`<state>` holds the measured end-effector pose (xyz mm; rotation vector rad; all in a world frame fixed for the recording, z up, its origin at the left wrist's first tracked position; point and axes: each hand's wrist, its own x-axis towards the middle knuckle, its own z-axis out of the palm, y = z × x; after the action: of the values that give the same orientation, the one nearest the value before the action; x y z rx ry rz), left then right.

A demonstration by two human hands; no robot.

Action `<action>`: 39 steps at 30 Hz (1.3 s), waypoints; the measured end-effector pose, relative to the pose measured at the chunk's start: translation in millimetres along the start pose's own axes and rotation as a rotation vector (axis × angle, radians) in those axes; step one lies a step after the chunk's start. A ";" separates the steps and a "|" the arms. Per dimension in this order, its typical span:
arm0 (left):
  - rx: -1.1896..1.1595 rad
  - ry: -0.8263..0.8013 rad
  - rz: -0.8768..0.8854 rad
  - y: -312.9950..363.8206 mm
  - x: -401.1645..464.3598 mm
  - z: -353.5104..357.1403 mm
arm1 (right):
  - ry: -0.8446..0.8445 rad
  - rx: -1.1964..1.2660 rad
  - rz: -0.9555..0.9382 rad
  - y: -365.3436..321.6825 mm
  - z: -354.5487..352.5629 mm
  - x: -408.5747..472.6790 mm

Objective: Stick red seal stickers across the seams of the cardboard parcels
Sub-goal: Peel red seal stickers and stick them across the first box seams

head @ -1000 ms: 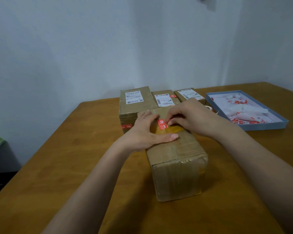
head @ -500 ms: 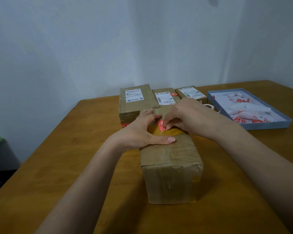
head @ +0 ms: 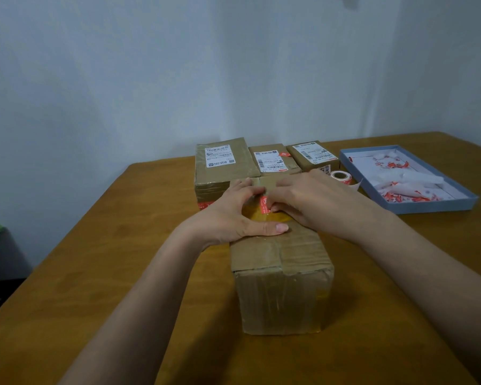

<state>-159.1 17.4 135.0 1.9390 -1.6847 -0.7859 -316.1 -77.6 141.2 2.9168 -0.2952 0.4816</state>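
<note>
the red seal sticker (head: 265,204) sits on top of the near parcel (head: 278,257), over its taped centre seam, between both hands. the left hand (head: 235,215) lies flat with fingers spread and the thumb stretched along the parcel top; the right hand (head: 303,200) has its fingers curled down, tips pressing the sticker's right edge.

the risk, as i judge it: the glossy tape under the sticker may give poor hold, so a corner lifts, or uneven pressing leaves a crease or skews it off the seam.

room is tight at 12 o'clock, where three labelled parcels (head: 264,159) stand just behind. the sticker roll (head: 340,177) and blue tray (head: 433,208) crowd 2 o'clock. the desk (head: 122,245) lies open at 9 o'clock, its left edge well apart.
</note>
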 end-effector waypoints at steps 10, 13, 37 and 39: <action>-0.002 -0.006 -0.006 2.2 -0.4 0.7 | 0.005 0.062 0.009 2.5 -1.4 -5.4; 0.010 -0.004 -0.003 2.6 0.9 0.7 | 0.013 0.046 0.016 1.9 -1.2 -6.5; 0.008 0.007 0.009 0.8 1.4 0.8 | 0.055 -0.051 -0.007 0.4 2.2 -0.6; 0.002 0.006 0.012 1.1 1.7 0.9 | 0.057 -0.053 -0.006 1.3 2.6 0.0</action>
<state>-160.4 15.5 134.9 1.9296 -1.6926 -0.7734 -315.6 -79.3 138.9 2.8463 -0.2868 0.5460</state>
